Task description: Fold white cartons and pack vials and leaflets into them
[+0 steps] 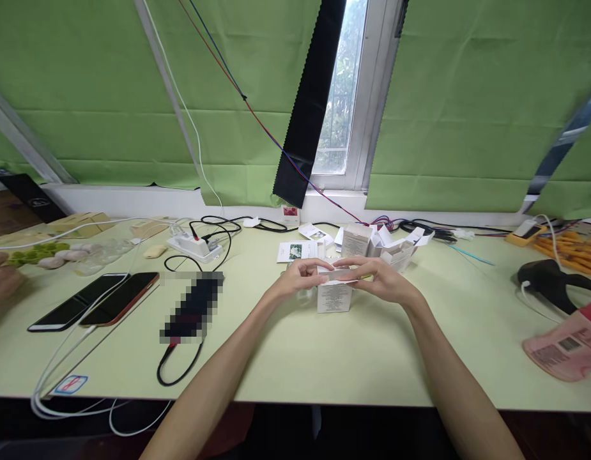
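Observation:
A small white carton (pixel 334 298) printed with fine dark text stands upright on the table in front of me. At its top left edge my left hand (pixel 299 278) is closed, thumb and fingers pinching the flap area. My right hand (pixel 382 280) grips the top from the other side, its fingers reaching across the flaps. The fingers partly hide the carton's top, so I cannot tell what is inside. Just behind it are several more white cartons, one upright with text (pixel 356 241) and one with raised flaps (pixel 399 255). A printed card with a green picture (pixel 295 252) lies nearby.
Phones (pixel 120 299) and a pixelated dark device (pixel 192 306) with cables lie left, near a power strip (pixel 194 246). Another person's hand (pixel 2 281) shows at the far left. A pink container (pixel 566 345) and a black object (pixel 547 284) stand right. Cables run along the wall.

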The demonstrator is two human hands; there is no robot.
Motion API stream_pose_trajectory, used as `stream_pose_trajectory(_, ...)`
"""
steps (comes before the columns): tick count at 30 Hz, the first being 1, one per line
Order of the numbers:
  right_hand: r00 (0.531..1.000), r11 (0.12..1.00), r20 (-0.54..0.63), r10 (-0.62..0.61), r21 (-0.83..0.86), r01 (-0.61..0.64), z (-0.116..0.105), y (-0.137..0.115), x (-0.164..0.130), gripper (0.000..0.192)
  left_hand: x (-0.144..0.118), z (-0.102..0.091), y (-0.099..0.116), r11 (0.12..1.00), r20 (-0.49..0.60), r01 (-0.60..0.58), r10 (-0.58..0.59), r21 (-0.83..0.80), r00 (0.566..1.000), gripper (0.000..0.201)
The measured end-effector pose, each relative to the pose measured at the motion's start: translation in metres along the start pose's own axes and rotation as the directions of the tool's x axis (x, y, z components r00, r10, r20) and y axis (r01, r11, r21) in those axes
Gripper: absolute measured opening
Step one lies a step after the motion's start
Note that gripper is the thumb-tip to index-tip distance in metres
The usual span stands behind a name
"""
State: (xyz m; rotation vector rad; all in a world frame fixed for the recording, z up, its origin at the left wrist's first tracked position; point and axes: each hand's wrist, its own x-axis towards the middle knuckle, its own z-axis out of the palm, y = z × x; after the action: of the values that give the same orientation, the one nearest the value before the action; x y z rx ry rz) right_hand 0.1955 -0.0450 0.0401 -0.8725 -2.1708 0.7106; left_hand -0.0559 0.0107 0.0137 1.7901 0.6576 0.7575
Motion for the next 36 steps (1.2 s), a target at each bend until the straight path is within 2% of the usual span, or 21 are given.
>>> stream_pose_trajectory(12, 1.0, 1.0, 0.015, -0.017, 0.002, 0.017, 0.0009, 0.0025, -0.0002, 0.023, 0.0009, -0.0017, -0.0022, 0.998, 0.006, -0.023, 0.023, 0.054, 1.0, 0.041)
stream_pose_trajectory(36, 0.998, 0.995, 0.038, 0.051, 0.084, -0.054, 0.0007, 0.0045, -0.0028, 0.021, -0.001, 0.0015, 0.0045, 0.997, 0.012, -0.027, 0.026, 0.068, 1.0, 0.039)
